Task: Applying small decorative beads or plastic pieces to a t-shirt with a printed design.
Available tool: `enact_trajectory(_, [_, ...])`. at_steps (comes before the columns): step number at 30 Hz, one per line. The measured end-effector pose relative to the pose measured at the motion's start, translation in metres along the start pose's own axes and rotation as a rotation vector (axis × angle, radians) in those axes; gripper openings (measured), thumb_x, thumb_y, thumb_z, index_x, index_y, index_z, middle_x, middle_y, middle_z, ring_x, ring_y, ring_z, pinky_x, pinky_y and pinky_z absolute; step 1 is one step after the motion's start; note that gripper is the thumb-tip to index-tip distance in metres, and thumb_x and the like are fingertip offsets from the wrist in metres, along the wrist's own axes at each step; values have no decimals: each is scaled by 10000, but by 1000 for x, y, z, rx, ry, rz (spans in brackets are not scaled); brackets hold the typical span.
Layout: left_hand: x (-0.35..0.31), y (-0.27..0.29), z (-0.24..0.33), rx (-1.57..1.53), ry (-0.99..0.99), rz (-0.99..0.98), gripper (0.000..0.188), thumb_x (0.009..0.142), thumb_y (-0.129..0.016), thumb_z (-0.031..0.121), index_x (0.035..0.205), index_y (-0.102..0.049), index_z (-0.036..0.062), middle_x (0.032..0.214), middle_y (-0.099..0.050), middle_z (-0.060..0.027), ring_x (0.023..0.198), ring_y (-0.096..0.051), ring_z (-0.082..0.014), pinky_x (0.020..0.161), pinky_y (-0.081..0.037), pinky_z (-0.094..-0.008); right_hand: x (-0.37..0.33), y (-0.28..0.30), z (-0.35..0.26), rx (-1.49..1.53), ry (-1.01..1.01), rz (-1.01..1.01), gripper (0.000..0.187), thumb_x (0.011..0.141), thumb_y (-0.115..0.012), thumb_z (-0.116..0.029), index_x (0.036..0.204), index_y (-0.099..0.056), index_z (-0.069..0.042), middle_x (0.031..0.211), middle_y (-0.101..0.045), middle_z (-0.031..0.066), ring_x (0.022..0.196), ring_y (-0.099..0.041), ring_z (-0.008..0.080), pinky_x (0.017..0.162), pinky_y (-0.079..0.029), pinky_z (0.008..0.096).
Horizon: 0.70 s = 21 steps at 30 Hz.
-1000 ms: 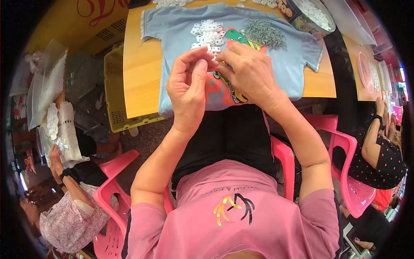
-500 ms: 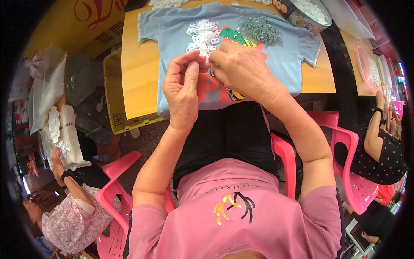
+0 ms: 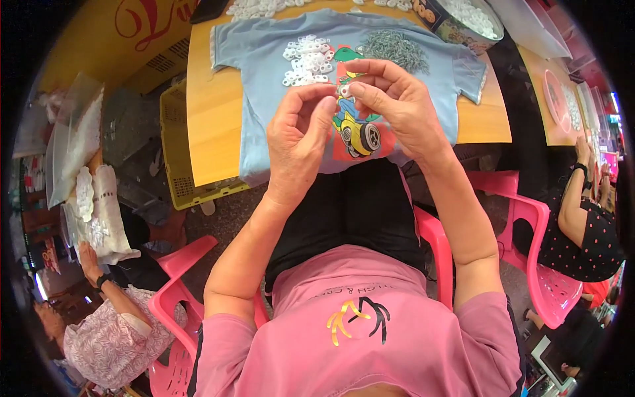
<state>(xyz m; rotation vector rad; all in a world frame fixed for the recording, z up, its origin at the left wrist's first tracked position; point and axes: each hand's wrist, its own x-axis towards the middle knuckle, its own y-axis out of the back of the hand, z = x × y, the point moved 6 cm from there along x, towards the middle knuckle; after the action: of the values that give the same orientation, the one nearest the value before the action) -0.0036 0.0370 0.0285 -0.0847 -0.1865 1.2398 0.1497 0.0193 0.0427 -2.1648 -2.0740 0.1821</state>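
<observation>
Currently I list: one small white piece point(image 3: 344, 90), pinched in right hand point(image 3: 405, 102); left hand point(image 3: 296, 129) just left of it, grip unclear; long axis, cannot tell.

My right thumb point(image 3: 367, 94) covers part of the small white piece point(image 3: 344, 90) in my right hand point(image 3: 403, 109), and its finer shape is too small to tell. I cannot make out whether my left hand point(image 3: 297, 135) pinches anything, as its fingertips overlap. Both hands hide parts of the cartoon print point(image 3: 357, 135) on the blue shirt point(image 3: 264, 99). In the grey heap point(image 3: 395, 51), single pieces are too fine to separate. The upper edge cuts off the tin point(image 3: 460, 36) and the far white pieces point(image 3: 264, 6); the lower edge crops my pink top point(image 3: 397, 331).
</observation>
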Motion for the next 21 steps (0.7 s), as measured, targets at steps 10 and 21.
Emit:
enact_trajectory(10, [3,-16,2,167,-360,6,155,887,-658,-13,1035,-630,22,1057,-576,-64,865,-567,-93,719,-476,-216,-17,4,10,119,11,112,275,908,-682,-139,1137,-622,-1,978,-659,44,836,-598,73,689,-499,205])
enact_trajectory(21, [-1,-18,7,215,-429,-26,151,855,-662,-66,979,-606,0,1008,-572,-89,861,-568,-132,731,-481,-247,-34,-5,6,129,-48,79,253,953,-620,-153,1149,-659,3,965,-666,56,843,-626,93,686,-527,224])
